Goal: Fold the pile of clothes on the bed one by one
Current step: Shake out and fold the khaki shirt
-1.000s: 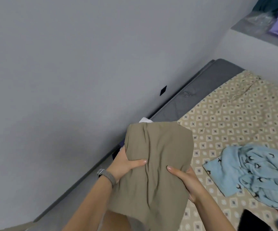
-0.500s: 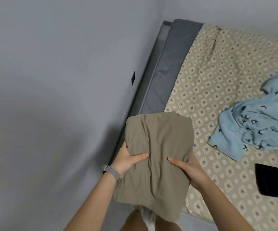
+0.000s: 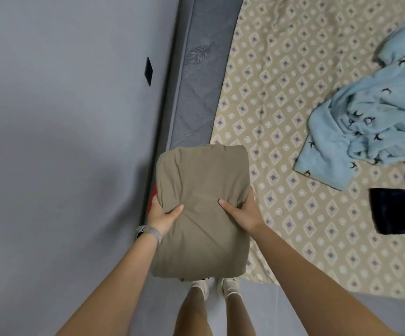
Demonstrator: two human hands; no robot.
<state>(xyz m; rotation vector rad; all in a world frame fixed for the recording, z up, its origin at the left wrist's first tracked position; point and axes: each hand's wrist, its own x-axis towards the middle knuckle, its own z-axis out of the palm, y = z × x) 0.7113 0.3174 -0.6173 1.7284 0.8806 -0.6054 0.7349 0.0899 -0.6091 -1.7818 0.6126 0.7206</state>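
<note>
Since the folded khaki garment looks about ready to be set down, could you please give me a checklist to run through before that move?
1. Both hands hold it: left hand and right hand each grip a side of the folded khaki cloth garment, thumbs on top. Ok.
2. Fold intact: compact rectangle, no loose ends hanging. Ok.
3. Landing spot: bare patterned beige bedsheet beside the garment. Ok.
4. Spot apart from unfolded items: crumpled light blue bird-print garment and dark navy cloth lie further right. Ok.
5. Red thing under the garment's left edge: mostly hidden. Cannot tell.
</note>
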